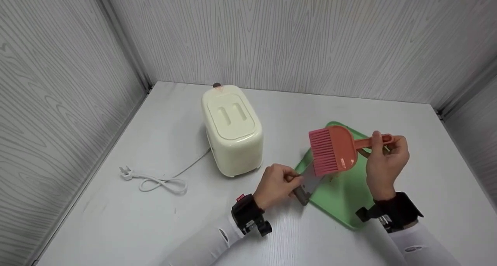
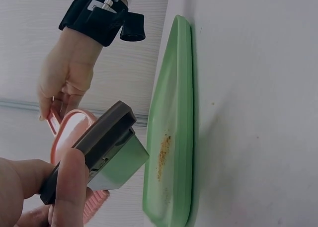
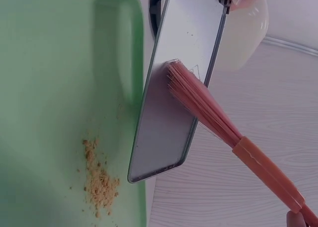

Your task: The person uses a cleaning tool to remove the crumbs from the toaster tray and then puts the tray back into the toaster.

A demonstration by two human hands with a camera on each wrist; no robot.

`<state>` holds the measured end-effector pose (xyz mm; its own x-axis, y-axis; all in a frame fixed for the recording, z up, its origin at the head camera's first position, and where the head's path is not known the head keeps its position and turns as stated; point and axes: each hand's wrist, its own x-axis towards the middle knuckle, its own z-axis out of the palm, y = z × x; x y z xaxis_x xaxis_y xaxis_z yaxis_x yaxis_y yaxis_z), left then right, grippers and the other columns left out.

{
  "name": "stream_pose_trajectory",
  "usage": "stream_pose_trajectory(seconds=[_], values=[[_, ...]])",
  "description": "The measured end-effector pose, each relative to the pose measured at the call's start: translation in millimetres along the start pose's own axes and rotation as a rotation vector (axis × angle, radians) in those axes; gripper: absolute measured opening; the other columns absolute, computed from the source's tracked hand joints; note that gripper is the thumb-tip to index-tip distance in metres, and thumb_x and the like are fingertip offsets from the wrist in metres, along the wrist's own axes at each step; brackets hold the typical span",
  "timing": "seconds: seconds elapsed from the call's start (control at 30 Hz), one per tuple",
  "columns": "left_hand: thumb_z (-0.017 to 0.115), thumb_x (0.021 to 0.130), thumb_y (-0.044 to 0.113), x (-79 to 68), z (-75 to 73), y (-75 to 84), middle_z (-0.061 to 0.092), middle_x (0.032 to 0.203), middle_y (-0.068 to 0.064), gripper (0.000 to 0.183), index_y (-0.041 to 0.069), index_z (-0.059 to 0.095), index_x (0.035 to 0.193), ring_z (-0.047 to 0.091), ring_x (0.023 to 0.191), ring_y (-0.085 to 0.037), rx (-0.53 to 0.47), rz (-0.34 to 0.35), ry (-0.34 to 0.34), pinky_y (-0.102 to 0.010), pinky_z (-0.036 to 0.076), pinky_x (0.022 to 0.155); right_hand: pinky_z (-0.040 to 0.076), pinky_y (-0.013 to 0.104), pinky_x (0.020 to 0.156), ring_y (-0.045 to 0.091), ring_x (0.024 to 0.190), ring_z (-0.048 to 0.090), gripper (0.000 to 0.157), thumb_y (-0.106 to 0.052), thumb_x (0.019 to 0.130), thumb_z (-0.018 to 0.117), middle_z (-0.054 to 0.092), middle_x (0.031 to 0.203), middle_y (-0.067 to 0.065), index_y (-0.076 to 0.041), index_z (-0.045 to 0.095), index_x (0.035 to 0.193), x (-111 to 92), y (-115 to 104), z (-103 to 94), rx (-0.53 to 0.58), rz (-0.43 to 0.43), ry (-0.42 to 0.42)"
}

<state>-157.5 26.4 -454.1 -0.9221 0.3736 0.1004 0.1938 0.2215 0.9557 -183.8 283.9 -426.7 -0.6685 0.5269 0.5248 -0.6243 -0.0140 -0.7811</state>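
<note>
My left hand (image 1: 276, 183) pinches the dark handle of a flat metal crumb tray (image 1: 309, 180) and holds it tilted over the left edge of a green tray (image 1: 349, 194). By its handle, my right hand (image 1: 386, 167) grips an orange brush (image 1: 343, 147) with pink-red bristles. In the right wrist view the bristle tips touch the metal crumb tray (image 3: 164, 130), where a few specks lie. Brownish crumbs (image 3: 101, 185) sit in a small heap on the green tray. The brush hides part of the metal tray in the head view.
A cream toaster (image 1: 242, 153) with its lid on stands left of the green tray. Its white cord (image 1: 165, 182) lies looped on the white table, ending in a plug (image 1: 126, 173). Grained panels (image 1: 252, 37) enclose the back and sides.
</note>
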Motion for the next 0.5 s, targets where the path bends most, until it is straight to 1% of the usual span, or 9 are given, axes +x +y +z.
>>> stream_pose_trajectory(seconds=[0.17, 0.2, 0.23, 0.3, 0.4, 0.43, 0.47, 0.5], values=[[0.072, 0.095, 0.004, -0.2, -0.2, -1.1, 0.076, 0.074, -0.007, 0.010, -0.004, 0.079, 0.093, 0.061, 0.049, -0.003, 0.007, 0.041, -0.003, -0.020, 0.055, 0.047, 0.063, 0.028, 0.059, 0.019, 0.063, 0.071, 0.016, 0.000, 0.100, 0.062, 0.059, 0.084, 0.018, -0.002, 0.053, 0.087, 5, 6, -3.3, -0.039, -0.021, 0.025], [0.072, 0.095, 0.004, -0.3, 0.0, -1.0, 0.076, 0.074, -0.007, 0.010, -0.003, 0.079, 0.093, 0.061, 0.049, -0.003, 0.008, 0.040, -0.003, -0.019, 0.055, 0.046, 0.063, 0.027, 0.059, 0.019, 0.064, 0.071, 0.016, 0.000, 0.100, 0.062, 0.058, 0.084, 0.018, -0.002, 0.053, 0.087, 6, 7, -4.1, -0.047, -0.026, 0.030], [0.073, 0.095, 0.004, -0.3, 0.3, -0.8, 0.075, 0.074, -0.006, 0.010, -0.003, 0.080, 0.092, 0.061, 0.049, -0.003, 0.009, 0.036, -0.003, -0.019, 0.054, 0.046, 0.063, 0.025, 0.059, 0.018, 0.064, 0.070, 0.016, -0.001, 0.101, 0.062, 0.059, 0.084, 0.016, -0.003, 0.053, 0.087, 7, 7, -4.8, -0.084, -0.036, 0.038], [0.073, 0.094, 0.005, -0.5, 0.8, -0.3, 0.075, 0.073, -0.005, 0.010, -0.003, 0.080, 0.092, 0.061, 0.049, -0.003, 0.011, 0.025, -0.005, -0.018, 0.053, 0.046, 0.062, 0.024, 0.059, 0.017, 0.064, 0.070, 0.016, -0.001, 0.101, 0.061, 0.060, 0.085, 0.016, -0.003, 0.053, 0.087, 8, 9, -6.4, -0.121, -0.053, 0.050], [0.073, 0.094, 0.005, -1.0, 1.2, 0.7, 0.074, 0.073, -0.005, 0.010, -0.003, 0.080, 0.092, 0.061, 0.050, -0.004, 0.010, 0.009, -0.010, -0.019, 0.053, 0.046, 0.063, 0.025, 0.060, 0.019, 0.066, 0.069, 0.016, -0.001, 0.101, 0.062, 0.059, 0.087, 0.017, -0.003, 0.053, 0.088, 10, 12, -8.9, -0.090, -0.047, 0.065], [0.073, 0.094, 0.005, -1.0, 1.2, 0.9, 0.074, 0.072, -0.004, 0.010, -0.003, 0.080, 0.092, 0.061, 0.050, -0.004, 0.008, 0.004, -0.012, -0.019, 0.053, 0.046, 0.063, 0.025, 0.061, 0.019, 0.066, 0.070, 0.016, -0.002, 0.101, 0.062, 0.059, 0.087, 0.016, -0.003, 0.052, 0.088, 11, 13, -9.6, -0.098, -0.052, 0.067], [0.073, 0.094, 0.005, -1.0, 1.3, 1.0, 0.074, 0.072, -0.004, 0.010, -0.003, 0.080, 0.092, 0.061, 0.050, -0.004, 0.007, 0.002, -0.013, -0.019, 0.054, 0.046, 0.063, 0.027, 0.061, 0.021, 0.066, 0.070, 0.016, -0.001, 0.100, 0.062, 0.058, 0.087, 0.018, -0.003, 0.052, 0.088, 11, 14, -10.2, -0.064, -0.048, 0.068], [0.073, 0.094, 0.005, -1.0, 1.3, 1.0, 0.074, 0.072, -0.005, 0.010, -0.003, 0.080, 0.093, 0.062, 0.050, -0.005, 0.007, 0.001, -0.013, -0.019, 0.054, 0.046, 0.064, 0.027, 0.062, 0.021, 0.067, 0.070, 0.016, -0.002, 0.101, 0.062, 0.058, 0.087, 0.017, -0.003, 0.052, 0.088, 11, 14, -10.9, -0.076, -0.054, 0.068]])
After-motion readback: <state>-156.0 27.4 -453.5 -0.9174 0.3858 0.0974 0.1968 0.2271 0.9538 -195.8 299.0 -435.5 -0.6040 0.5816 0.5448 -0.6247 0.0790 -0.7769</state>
